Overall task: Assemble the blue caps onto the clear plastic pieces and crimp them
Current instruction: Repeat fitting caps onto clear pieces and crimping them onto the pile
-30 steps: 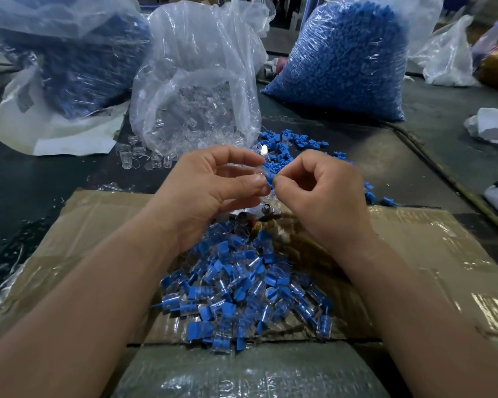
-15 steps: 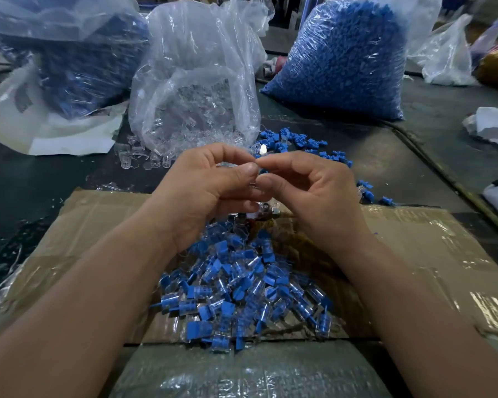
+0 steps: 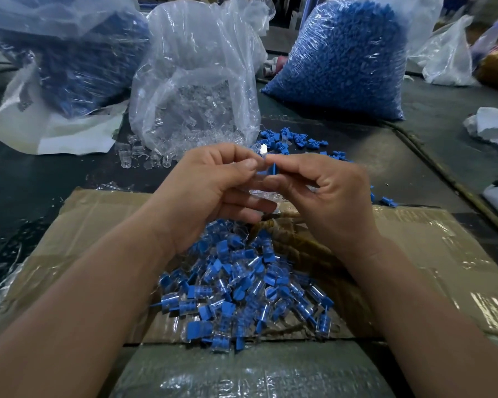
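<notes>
Head view: left hand (image 3: 213,193) pinches the clear piece (image 3: 260,194) and right hand (image 3: 328,196) pinches the blue cap (image 3: 274,170). They meet above the cardboard (image 3: 414,254) at the worktop (image 3: 414,156) front edge. Cap sits just right of piece, tab roughly upright. Probably mid-insertion, push leftward. Assembled pile (image 3: 236,297) lies below.

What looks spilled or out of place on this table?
A few clear pieces lie loose on the table in front of the clear bag, and blue caps are scattered beside it. Nothing looks damaged.

Taped cardboard (image 3: 104,225) and white cloth (image 3: 492,124) lie on the dark table (image 3: 443,156).
</notes>
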Demonstrator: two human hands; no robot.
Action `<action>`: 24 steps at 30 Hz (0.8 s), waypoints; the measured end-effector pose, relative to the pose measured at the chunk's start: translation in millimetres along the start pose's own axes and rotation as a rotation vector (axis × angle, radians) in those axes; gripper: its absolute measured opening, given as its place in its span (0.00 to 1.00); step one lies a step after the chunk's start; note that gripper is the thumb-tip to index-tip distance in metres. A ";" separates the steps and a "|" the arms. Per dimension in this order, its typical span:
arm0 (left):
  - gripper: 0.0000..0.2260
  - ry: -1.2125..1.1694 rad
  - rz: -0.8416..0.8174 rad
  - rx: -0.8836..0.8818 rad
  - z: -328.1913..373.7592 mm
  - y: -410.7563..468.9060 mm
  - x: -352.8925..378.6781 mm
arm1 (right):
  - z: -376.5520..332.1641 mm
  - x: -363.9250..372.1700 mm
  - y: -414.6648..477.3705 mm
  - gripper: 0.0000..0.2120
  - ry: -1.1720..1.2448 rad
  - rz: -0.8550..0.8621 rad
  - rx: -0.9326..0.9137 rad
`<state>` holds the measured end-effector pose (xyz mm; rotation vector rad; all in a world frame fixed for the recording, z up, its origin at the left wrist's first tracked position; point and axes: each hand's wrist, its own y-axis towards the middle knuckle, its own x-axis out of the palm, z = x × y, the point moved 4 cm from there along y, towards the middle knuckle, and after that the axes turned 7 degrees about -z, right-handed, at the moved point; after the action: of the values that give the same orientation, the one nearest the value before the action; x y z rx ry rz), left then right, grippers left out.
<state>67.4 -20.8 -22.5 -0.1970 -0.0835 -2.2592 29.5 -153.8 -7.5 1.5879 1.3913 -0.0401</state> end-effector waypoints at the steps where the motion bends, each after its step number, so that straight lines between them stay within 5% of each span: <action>1: 0.04 0.025 -0.001 0.003 0.8 -0.6 0.1 | 0.6 -1.1 -0.1 0.12 -0.011 0.002 -0.008; 5: 0.10 0.099 0.048 0.060 4.0 -2.2 -1.7 | 0.9 -0.5 -0.6 0.12 -0.023 -0.005 -0.044; 10: 0.02 0.124 0.112 0.088 2.6 -1.0 -5.3 | 1.3 2.9 -0.4 0.14 0.014 -0.023 -0.056; 24: 0.05 0.118 0.106 0.086 5.0 -0.9 -3.3 | -4.2 2.3 -1.5 0.14 0.088 -0.010 -0.112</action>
<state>69.4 -17.1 -18.1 -0.0214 -0.1044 -2.1521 26.9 -149.6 -7.6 1.5056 1.4435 0.1010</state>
